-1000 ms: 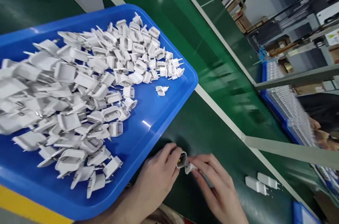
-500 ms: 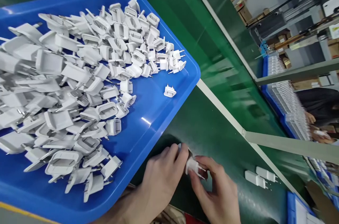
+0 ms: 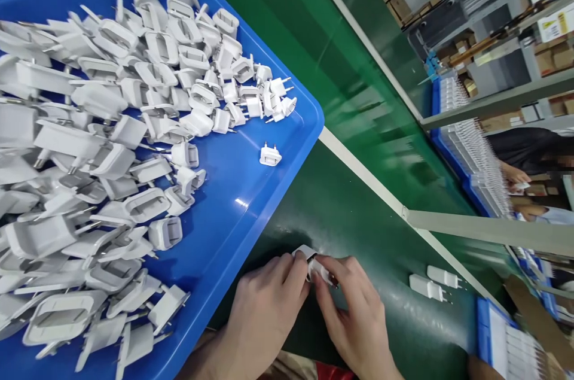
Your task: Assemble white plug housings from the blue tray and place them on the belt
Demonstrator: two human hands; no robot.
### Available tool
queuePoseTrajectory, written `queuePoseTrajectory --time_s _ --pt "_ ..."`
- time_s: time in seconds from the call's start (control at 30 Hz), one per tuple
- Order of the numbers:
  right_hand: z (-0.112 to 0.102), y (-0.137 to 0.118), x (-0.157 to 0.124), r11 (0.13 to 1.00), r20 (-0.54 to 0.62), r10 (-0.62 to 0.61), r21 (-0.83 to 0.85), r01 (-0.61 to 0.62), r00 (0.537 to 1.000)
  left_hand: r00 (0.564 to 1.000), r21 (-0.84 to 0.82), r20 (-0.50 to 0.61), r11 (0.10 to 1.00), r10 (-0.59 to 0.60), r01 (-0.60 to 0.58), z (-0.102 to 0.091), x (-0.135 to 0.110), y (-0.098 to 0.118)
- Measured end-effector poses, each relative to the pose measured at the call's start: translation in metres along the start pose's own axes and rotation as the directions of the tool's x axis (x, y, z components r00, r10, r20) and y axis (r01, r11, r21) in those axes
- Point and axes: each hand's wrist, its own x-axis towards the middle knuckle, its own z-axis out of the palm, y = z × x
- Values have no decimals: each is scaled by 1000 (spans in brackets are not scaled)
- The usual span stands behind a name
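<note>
Where a blue plastic tray [image 3: 237, 230] slants across the left of the frame, cut off by the left and bottom edges, a heap of white plug adapters [image 3: 112, 128] lies piled inside it, the lower layers hidden beneath the upper ones. A single plug adapter [image 3: 270, 155] sits apart on the tray floor, its two prongs pointing up and away from the heap. Just past the tray's right wall, above a green counter [image 3: 417, 332], the person's left hand [image 3: 264, 308] and right hand [image 3: 354, 308] meet, their fingers [image 3: 293, 266] curled nearly shut from both sides on a small white plastic plug piece [image 3: 314, 265]. The fingers cover most of it, so its prongs cannot be made out, nor whether it is one part or two; its long axis runs roughly across the frame, dipping slightly toward the right hand. Further right, two white chargers [image 3: 433, 281] lie side by side on the counter, prongs pointing right. A small blue tray [image 3: 483, 332] is cut off at the lower right corner. Beyond a grey crossbar [image 3: 484, 230], a co-worker's hand [image 3: 513, 173] is blurred beside a blue tray of packed white rows [image 3: 470, 158], below shelves of cardboard boxes [image 3: 551, 57].
</note>
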Motion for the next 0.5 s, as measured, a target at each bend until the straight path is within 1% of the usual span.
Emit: queuePoseTrajectory --time_s 0.07,0.17,0.33,0.43,0.5 --pt "-1 1 1 999 11 -29 18 29 1000 1000 -15 7 1000 -6 7 1 -1 -1" --pt "-1 3 1 996 -10 -65 60 65 998 1000 -27 0 1000 -12 12 1 -1 -1" --pt "-1 8 4 996 -7 -61 60 61 998 999 -39 -26 999 -32 31 1 1 0" --pt "0 9 6 994 -8 -82 66 82 997 999 -1 -41 1000 -31 31 1 3 1" --pt "2 6 9 995 22 -85 50 84 996 999 21 -48 999 -25 26 0 4 1"
